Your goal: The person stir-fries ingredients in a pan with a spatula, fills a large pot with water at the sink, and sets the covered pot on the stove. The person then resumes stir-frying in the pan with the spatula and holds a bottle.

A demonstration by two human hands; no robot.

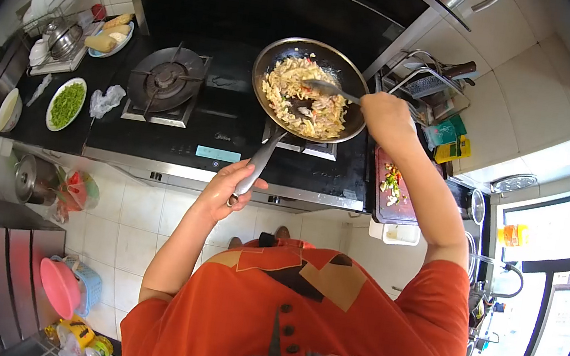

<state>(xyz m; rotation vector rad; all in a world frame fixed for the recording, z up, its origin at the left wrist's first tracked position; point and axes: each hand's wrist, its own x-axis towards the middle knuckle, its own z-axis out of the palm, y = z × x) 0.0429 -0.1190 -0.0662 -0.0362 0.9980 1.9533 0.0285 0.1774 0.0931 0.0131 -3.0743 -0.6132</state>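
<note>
A dark frying pan [263, 60] sits over the right burner, tilted a little. In it lies a heap of pale yellow shredded food [291, 78] with small red and green bits. My left hand [226, 188] is closed around the pan's grey handle [260, 160]. My right hand [387, 123] grips a spatula [326, 87], whose head rests among the food; its own handle is mostly hidden in my fist. To the right, chopped red, green and white pieces [391, 185] lie on a reddish-brown cutting board [403, 209].
The left burner [166, 79] holds no pan. Further left are a white plate of chopped greens [66, 104], a crumpled plastic bag [106, 101] and a plate with corn-like pieces [105, 41]. A knife rack [430, 85] stands back right, near green and yellow packets [452, 142].
</note>
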